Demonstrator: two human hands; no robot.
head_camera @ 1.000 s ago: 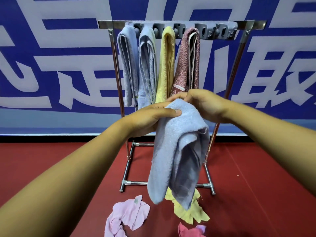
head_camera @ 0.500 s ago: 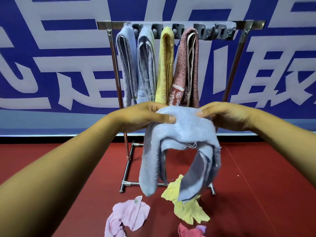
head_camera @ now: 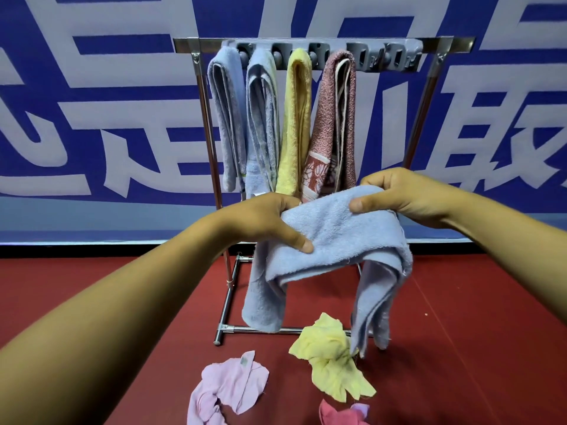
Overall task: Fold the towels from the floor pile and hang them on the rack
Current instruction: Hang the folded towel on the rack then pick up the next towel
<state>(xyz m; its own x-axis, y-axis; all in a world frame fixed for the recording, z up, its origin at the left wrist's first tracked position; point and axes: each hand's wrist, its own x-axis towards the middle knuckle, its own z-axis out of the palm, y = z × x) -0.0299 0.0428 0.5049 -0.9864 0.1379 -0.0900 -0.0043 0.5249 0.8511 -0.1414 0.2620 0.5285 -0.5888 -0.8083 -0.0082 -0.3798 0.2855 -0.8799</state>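
Hands have moved apart since a second ago: then you held them close together at the top of the blue towel [head_camera: 334, 237], which hung down as one narrow bundle; now your left hand [head_camera: 264, 222] and your right hand [head_camera: 408, 197] stand well apart and the towel is stretched between them. Each hand pinches the upper edge, with the thumb on the near side and the fingers curled behind the cloth. The towel is in the air in front of the rack [head_camera: 322, 47], above the red floor [head_camera: 460, 348], and it touches neither.

I judge that you are opening the bundle to find its edges, so the fold itself is not yet made. The cloth is bunched and doubled, and both ends hang unevenly.

The long axis of the towel now runs from left to right, a little higher at your right hand. Its two ends point down to the floor, one under each hand, so the shape is like an arch.

On the rack four folded towels hang already: two pale blue, one yellow and one dark pink with a pattern. The right part of the bar is free. On the floor lie a pink cloth [head_camera: 227, 391], a yellow cloth [head_camera: 331, 357] and a red cloth [head_camera: 337, 415].
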